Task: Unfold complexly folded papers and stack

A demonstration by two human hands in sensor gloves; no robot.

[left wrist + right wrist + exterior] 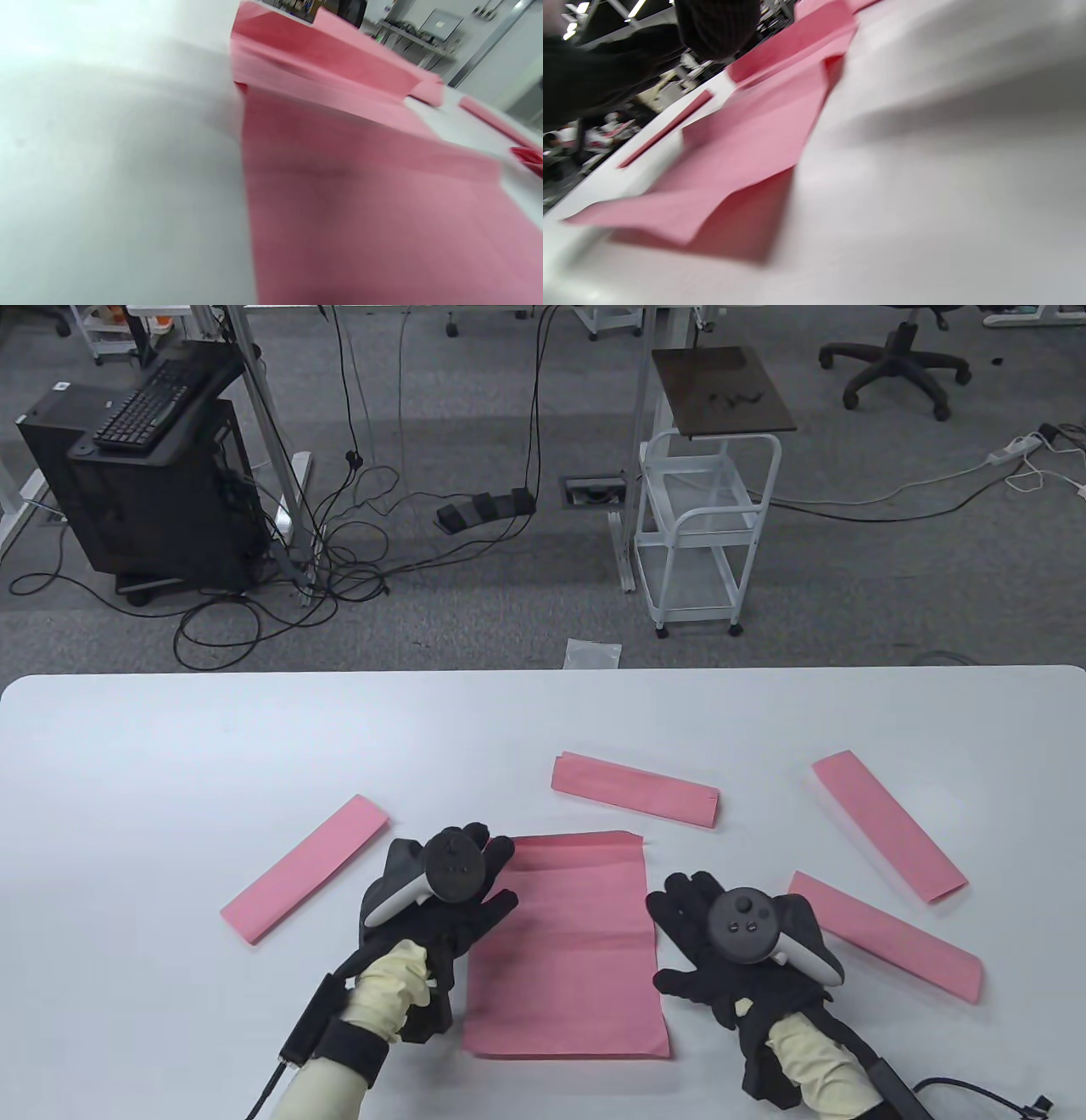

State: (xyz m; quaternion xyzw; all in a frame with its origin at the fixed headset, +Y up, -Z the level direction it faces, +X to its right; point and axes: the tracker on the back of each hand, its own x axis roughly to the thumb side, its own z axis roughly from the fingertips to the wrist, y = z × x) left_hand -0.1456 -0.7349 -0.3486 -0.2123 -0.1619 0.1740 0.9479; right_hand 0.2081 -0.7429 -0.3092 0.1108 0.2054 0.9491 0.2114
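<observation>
**One sheet opened, four strips waiting**

The sheet (564, 946) is lying opened out on the table (127, 746), near the front edge, creases showing; its far edge is curling up a little. Judging by this, the first paper is unfolded and nothing is stacked yet.

Four folded strips are sitting around the sheet: strip A (305, 880) to its left, strip B (635, 789) just beyond its far edge, strip C (887, 826) well to its right and further back, strip D (885, 935) to its right, closer. All four are left to open and pile on the sheet.

The left hand (437, 903) is lying on the sheet's left edge, fingers spread flat, gripping nothing. The right hand (721, 942) is resting just beside the sheet's right edge, fingers splayed wide and flat; whether the fingertips are touching paper I cannot tell. It is holding nothing. Both wrist views are blurring, showing only pink paper and table.
</observation>
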